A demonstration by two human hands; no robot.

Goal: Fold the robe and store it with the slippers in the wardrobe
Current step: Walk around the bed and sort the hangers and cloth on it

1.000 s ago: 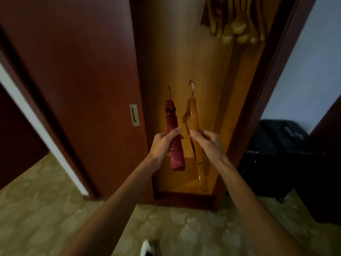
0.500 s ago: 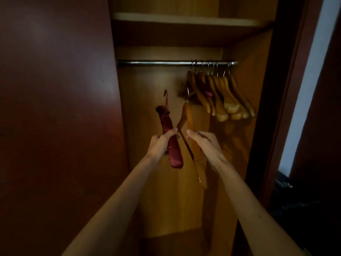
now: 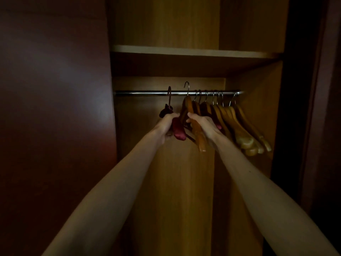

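Two bare forearms — no sleeves, left hand (image 3: 167, 126), right hand (image 3: 203, 124)

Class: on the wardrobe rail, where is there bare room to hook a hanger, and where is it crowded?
Free: the rail between the door-side wall and the red padded hanger. Crowded: the right stretch, packed with wooden hangers up to the side panel.
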